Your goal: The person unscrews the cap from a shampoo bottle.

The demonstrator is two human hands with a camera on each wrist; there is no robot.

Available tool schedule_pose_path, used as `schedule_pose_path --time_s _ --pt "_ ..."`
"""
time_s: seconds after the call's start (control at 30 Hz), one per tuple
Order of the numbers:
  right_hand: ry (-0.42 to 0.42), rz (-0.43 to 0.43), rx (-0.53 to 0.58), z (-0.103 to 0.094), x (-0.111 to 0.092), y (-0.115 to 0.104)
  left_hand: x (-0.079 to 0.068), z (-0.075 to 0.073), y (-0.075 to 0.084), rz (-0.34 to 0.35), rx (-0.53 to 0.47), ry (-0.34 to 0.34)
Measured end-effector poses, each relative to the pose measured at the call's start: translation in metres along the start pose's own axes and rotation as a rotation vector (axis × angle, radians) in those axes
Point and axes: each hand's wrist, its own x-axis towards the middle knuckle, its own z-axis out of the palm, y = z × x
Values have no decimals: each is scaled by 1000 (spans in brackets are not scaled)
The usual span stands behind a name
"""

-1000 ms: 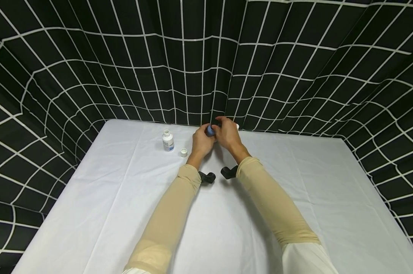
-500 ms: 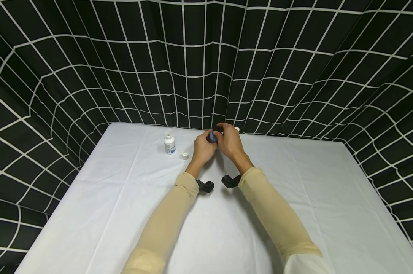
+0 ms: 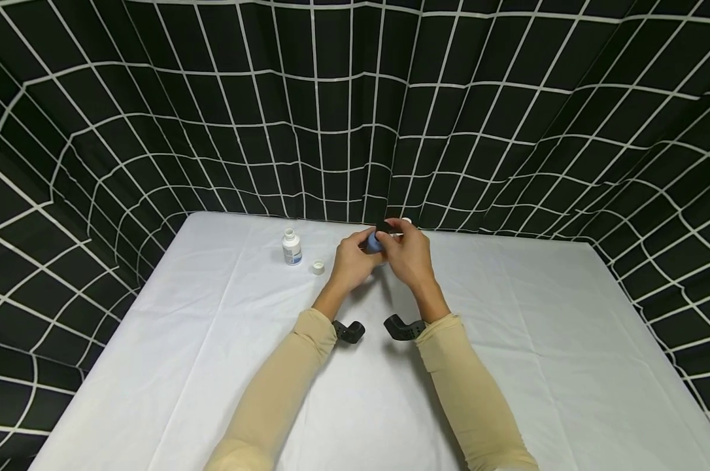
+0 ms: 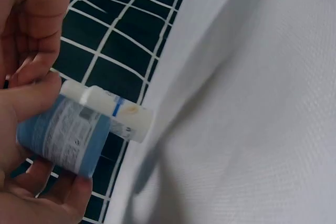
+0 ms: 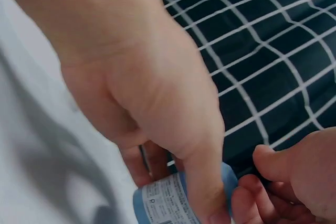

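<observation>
My left hand [image 3: 352, 263] grips a blue bottle [image 4: 96, 148] with a printed pale label, thumb on one side and fingers on the other. At the bottle's top end, my right hand [image 3: 414, 260] pinches a black cap [image 3: 382, 227]. Most of that cap is hidden by the fingers, and I cannot tell whether it is still joined to the bottle. The blue bottle is tilted in the right wrist view. Left of the hands, an uncapped white bottle [image 3: 292, 248] stands upright on the table, with a small white cap [image 3: 318, 267] beside it.
Behind my right hand stands another white bottle [image 4: 118, 113], mostly hidden in the head view. White cloth covers the table [image 3: 355, 405]. A black curtain with white grid lines [image 3: 355, 144] borders its back and sides. Black wrist mounts [image 3: 349, 331] project inward from both sleeves.
Both hands have shifted slightly right and nearer to me with the blue bottle between them. The standing white bottle and loose white cap have stayed put on the table.
</observation>
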Motion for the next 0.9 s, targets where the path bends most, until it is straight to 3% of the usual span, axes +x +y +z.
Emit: schedule_pose_path --time_s 0.23,0.47,0.67,0.9 --pt "23 20 84 -12 -13 -6 -10 -4 9 56 -8 -31" --pt "16 65 103 -20 -23 -7 -18 -5 14 10 -15 -114" --pt "-4 47 113 -26 -25 -7 -22 -6 16 35 2 -137" --pt "-9 84 151 -28 -28 -4 -25 -1 14 42 15 -161"
